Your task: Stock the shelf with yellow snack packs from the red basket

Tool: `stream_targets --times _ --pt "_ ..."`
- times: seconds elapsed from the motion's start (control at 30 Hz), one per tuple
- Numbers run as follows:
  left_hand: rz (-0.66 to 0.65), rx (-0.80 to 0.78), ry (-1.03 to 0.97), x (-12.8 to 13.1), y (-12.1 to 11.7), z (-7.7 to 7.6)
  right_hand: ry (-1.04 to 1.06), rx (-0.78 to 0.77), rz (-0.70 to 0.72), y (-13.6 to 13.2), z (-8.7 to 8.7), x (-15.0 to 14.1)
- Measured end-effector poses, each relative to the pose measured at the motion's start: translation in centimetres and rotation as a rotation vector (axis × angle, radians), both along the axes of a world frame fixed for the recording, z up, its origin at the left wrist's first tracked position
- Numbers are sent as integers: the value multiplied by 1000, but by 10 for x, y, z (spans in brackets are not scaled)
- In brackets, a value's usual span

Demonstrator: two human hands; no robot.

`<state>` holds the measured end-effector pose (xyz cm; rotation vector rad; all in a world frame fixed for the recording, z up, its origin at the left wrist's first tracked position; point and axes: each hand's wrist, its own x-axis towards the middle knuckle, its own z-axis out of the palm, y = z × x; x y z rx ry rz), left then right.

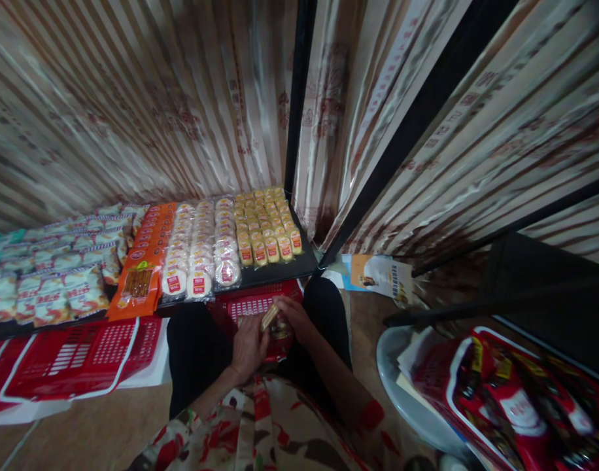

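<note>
Low between my knees, both hands are together over a red basket (253, 303). A small, pale yellow wrapped snack (269, 316) sits between them. Fingers of my right hand (295, 319) are closed on it from the right. My left hand (249, 347) is curled against its lower left side, with the fingertips partly hidden. More small packages seem to lie in the basket under my hands, but they are dim and blurred. Just beyond stand rows of yellow wrapped snacks (271, 245) and round white packaged crackers (199, 284) on a black shelf (299, 261).
Orange snack packs (142, 268) and white snack bags (86, 291) fill the shelf's left side. Red baskets (91, 353) stand below it. To the right are a basket of red packages (520, 412), a grey basin (392, 373) and black frame bars (392, 157). Striped curtains (133, 98) hang behind.
</note>
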<state>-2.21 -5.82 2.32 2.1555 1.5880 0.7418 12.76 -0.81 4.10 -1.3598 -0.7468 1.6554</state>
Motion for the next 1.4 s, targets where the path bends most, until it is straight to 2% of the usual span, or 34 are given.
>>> stream_targets --times 0.17,0.43,0.6,0.7,0.9,1.07,1.27,1.4 --pt "16 -111 -139 2 1 -3 -45 -37 -26 0 0 -2" --pt "151 -326 -366 9 5 0 -36 -24 -42 -3 -3 -3" --pt "226 -470 -566 13 8 2 38 -13 -60 -3 -6 -4" --pt "255 -512 -679 15 10 1 65 21 -25 -3 -9 -6" --pt "276 -551 -824 18 16 2 -4 81 86 -4 -17 -7" --pt "286 -522 -870 19 21 9 -67 178 110 -6 -21 -12" --pt "280 -461 -768 14 30 15 -89 246 113 0 -16 -19" --pt "326 -344 -658 9 37 16 -154 347 121 12 -11 -25"
